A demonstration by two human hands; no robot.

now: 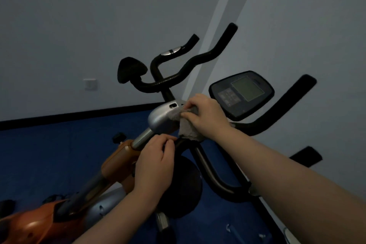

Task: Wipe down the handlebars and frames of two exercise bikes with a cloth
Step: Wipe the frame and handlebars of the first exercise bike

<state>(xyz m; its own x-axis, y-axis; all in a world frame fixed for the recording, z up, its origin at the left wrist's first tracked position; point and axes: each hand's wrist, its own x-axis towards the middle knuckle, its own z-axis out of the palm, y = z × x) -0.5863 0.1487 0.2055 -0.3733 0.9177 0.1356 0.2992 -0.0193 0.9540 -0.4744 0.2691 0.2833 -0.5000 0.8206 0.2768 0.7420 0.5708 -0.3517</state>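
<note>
An orange exercise bike (pixel 118 162) stands close in front of me, with a silver steel post (pixel 141 137) and a silver console housing (pixel 160 118). My right hand (pixel 204 115) grips a grey cloth (pixel 186 130) and presses it against the housing's right side. My left hand (pixel 156 162) curls round the bike's bar just below the housing. This bike's black handlebars (pixel 293 103) curve out to the right, beside its display console (pixel 241 93). A second bike's black handlebars (pixel 190 65) and black saddle (pixel 130 69) rise behind.
Blue floor mat (pixel 59 144) runs to a black skirting along the grey wall (pixel 99 16). A wall socket (pixel 90 84) sits at the left. A black adjustment knob (pixel 119 137) sticks out of the orange frame. A black round part (pixel 182 186) hangs below my left hand.
</note>
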